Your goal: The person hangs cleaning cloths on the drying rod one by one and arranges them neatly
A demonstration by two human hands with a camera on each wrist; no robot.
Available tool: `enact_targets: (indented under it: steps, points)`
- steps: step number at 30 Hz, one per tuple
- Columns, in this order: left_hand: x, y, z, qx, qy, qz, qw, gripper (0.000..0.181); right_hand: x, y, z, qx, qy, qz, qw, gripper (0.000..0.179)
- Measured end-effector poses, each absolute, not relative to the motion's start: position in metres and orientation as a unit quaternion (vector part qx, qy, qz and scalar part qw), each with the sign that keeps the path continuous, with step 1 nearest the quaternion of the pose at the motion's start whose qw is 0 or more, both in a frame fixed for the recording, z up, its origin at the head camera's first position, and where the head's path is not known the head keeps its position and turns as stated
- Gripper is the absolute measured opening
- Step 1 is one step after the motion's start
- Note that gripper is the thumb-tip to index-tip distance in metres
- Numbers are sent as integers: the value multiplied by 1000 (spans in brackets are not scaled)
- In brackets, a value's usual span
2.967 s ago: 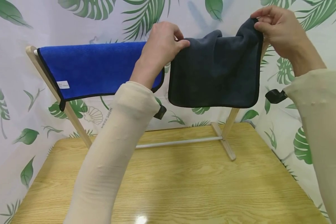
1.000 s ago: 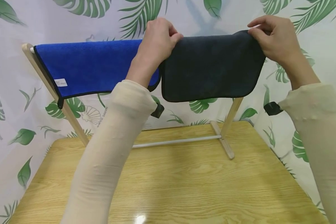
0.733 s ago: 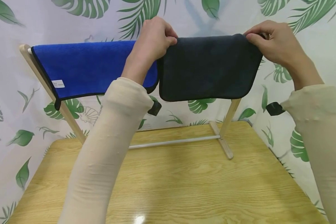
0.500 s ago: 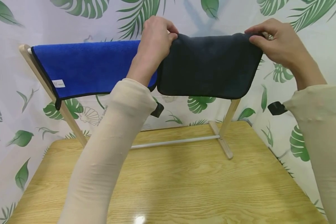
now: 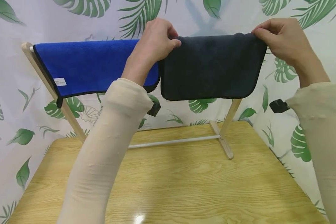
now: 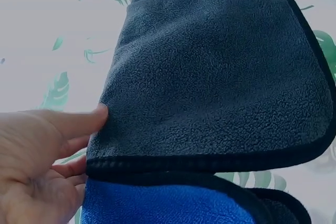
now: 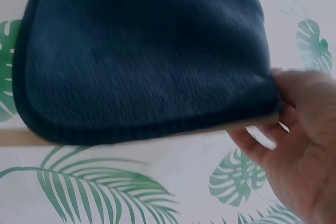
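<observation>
A dark grey towel (image 5: 212, 68) with black edging hangs over the rack's top rail, its upper edge nearly straight. My left hand (image 5: 156, 40) pinches its upper left corner, thumb in front. At the upper right corner, my right hand (image 5: 287, 39) pinches the edge between thumb and fingers. Directly left hangs a blue towel (image 5: 95, 67) with a white label, partly hidden behind my left wrist. In the left wrist view the grey towel (image 6: 220, 72) meets the blue towel (image 6: 163, 203) below my thumb. The right wrist view shows the grey towel's (image 7: 147, 61) rounded lower corner.
The wooden rack (image 5: 230, 116) stands on a wood-grain table (image 5: 184, 180), with a white lower bar (image 5: 173, 142) between its feet. Behind is a leaf-patterned cloth backdrop (image 5: 22, 93). A black wrist camera (image 5: 278, 106) sits under my right cuff.
The grey towel's lifted, bunched right side has come down, and its top now lies straight along the rail. Most recently the left corner lowered slightly and my right hand shifted right.
</observation>
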State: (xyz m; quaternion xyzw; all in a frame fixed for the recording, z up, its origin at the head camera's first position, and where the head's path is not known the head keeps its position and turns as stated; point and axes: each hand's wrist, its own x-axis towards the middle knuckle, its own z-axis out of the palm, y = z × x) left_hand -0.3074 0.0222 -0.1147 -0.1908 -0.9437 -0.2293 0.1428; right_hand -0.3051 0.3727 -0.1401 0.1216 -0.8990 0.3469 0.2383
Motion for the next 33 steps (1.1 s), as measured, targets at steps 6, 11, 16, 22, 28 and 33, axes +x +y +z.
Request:
enact_targets:
  steps: [6,11,16,22,28,33]
  points:
    - [-307,24,-115,-157,-936,-272,161,34,-304,380,-143,136,-913,316,220,35]
    - [-306,28,-119,-145,-923,-283,215,32,-306,376,-142,150,-893,354,235,28]
    - [-306,31,-120,-146,-925,-276,217,30,-308,367,-143,123,-857,414,281,23]
    - [-307,27,-118,-164,-936,-253,183,34,-307,366,-142,96,-888,314,323,33]
    - [-308,23,-115,-192,-941,-239,144,35,-299,380,-136,109,-939,230,230,41]
    - [-307,23,-116,-175,-937,-265,149,29,-301,380,-134,114,-932,259,226,37]
